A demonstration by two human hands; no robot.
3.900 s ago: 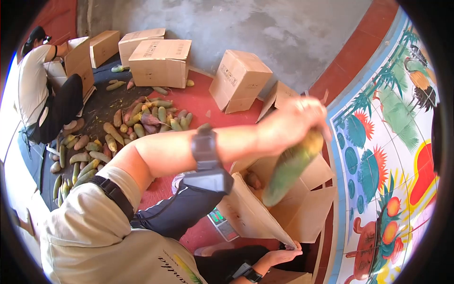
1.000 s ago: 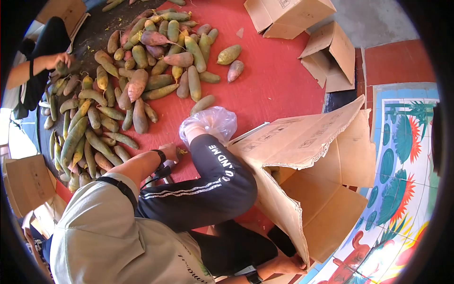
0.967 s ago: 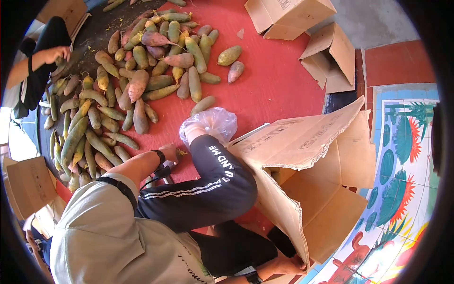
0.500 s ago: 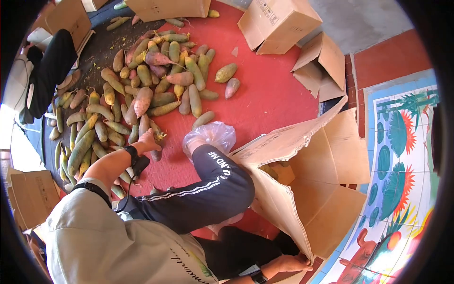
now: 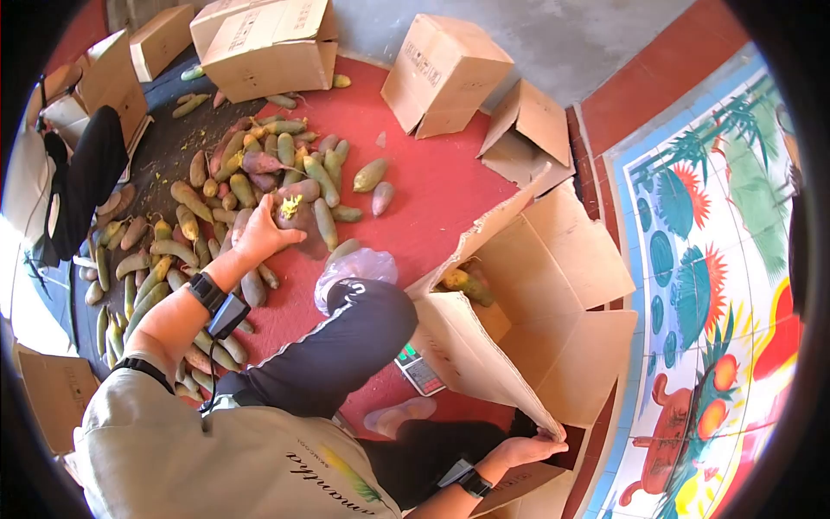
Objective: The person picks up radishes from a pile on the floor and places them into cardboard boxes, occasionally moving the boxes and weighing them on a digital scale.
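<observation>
My left hand is closed around a brownish-purple radish with a yellow-green top, held above the right side of a radish pile. Green, yellowish and pinkish radishes make up the pile, some still with stalk stubs. My right hand pinches the near flap edge of a large open cardboard box. Several greenish-yellow radishes lie inside that box; its near flap hides part of the inside.
A small scale with keys sits beside the box, under my knee. Several cartons stand along the far side. Two loose radishes lie on the red mat. Another person's dark-clothed leg is at the left. A painted tile wall borders the right.
My left hand has moved from the near part of the pile, up and away, and now has a radish. The view has shifted, showing the scale. My right hand stays on the box flap.
</observation>
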